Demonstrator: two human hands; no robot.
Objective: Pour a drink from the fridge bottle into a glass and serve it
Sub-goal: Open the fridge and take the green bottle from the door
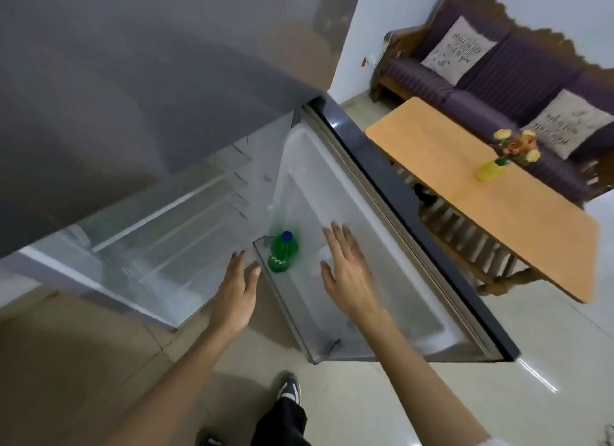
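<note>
The green bottle (281, 257) stands upright at the far end of the clear door shelf (292, 316) in the open fridge door (382, 246), its blue cap (287, 236) screwed on. The left hand (236, 291) hovers just left of the shelf with its fingers straight and spread, holding nothing. The right hand (345, 276) hovers over the shelf just right of the bottle, also flat and empty. Neither touches the bottle.

The bottle looks like plastic: stiff enough to grip, though it would give under a hard squeeze. How full it is cannot be told, so its weight is uncertain. Coming from the fridge, it may be cold and damp, hence slippery. The best hold is probably around the body below the shoulder, lifting straight up clear of the shelf wall. No glass is in view. A wooden surface (465, 206) with a yellow vase (488, 171) stands to the right.
</note>
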